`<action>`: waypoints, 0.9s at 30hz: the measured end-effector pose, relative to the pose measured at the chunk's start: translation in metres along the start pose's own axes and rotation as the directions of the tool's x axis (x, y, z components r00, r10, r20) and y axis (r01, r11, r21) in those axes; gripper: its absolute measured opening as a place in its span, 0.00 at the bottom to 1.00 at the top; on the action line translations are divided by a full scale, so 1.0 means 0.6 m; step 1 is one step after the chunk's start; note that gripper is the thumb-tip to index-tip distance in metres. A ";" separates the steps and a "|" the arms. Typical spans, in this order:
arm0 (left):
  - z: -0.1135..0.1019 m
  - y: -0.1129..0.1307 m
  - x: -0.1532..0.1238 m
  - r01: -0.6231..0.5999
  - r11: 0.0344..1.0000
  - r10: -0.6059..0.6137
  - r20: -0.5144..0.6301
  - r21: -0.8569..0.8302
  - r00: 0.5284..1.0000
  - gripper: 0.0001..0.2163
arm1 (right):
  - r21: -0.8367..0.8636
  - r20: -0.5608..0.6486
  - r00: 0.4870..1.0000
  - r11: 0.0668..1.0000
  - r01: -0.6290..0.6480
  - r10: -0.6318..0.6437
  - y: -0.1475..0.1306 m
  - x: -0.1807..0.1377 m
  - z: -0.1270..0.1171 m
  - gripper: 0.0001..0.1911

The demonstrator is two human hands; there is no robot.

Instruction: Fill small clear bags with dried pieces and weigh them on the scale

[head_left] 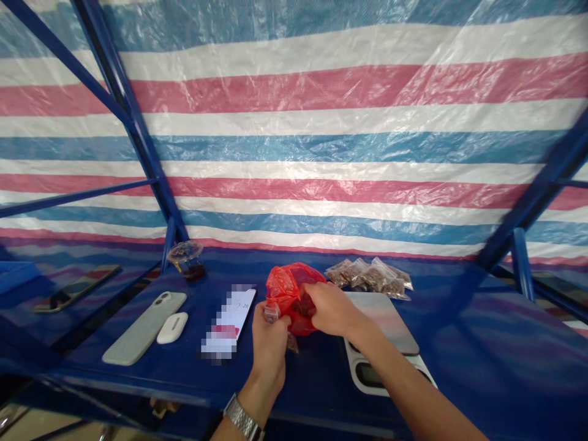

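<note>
At lower centre, the left hand (270, 343) grips a zip bag (272, 313) beside the red plastic bag (282, 282); the right hand's (331, 306) fingers reach inside, their hold unclear. The slack rim could fold, spilling contents.

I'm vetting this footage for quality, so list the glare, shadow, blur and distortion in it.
Head view: bright glare streaks the striped sheet, with small highlights on the red bag; darker shadow crosses the table's right side; pixel blocks hide part of the phone screen; the blue posts splay outward, possibly from wide-angle distortion.
</note>
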State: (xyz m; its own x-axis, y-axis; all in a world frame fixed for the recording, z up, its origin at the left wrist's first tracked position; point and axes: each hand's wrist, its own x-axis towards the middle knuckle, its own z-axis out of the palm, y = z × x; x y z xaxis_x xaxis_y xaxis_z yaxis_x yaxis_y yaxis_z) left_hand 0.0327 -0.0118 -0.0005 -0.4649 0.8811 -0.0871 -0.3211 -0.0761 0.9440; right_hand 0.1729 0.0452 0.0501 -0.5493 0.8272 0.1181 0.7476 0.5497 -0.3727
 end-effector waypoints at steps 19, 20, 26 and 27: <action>-0.015 0.022 0.017 -0.433 0.724 0.432 0.137 0.536 0.891 0.08 | 0.484 0.022 0.999 0.875 0.022 -0.037 0.018 -0.016 -0.084 0.13; -0.016 0.020 0.017 -0.461 0.706 0.461 0.147 0.537 0.875 0.10 | 0.455 0.000 0.999 0.890 0.036 -0.040 0.008 -0.018 -0.089 0.13; -0.018 -0.002 0.016 -0.438 0.758 0.395 0.193 0.484 0.898 0.22 | 0.218 -0.112 0.987 0.966 0.141 -0.118 -0.051 -0.020 -0.078 0.12; -0.018 -0.005 0.016 -0.427 0.762 0.377 0.202 0.487 0.904 0.22 | 0.161 -0.130 0.981 0.973 0.164 -0.144 -0.058 -0.020 -0.074 0.12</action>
State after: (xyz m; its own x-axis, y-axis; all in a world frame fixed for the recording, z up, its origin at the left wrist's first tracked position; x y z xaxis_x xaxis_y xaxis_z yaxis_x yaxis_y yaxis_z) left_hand 0.0200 -0.0080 -0.0079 -0.3748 0.8618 0.3418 0.3557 -0.2068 0.9114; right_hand 0.1699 0.0215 0.1029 -0.5977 0.7477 0.2892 0.5776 0.6518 -0.4915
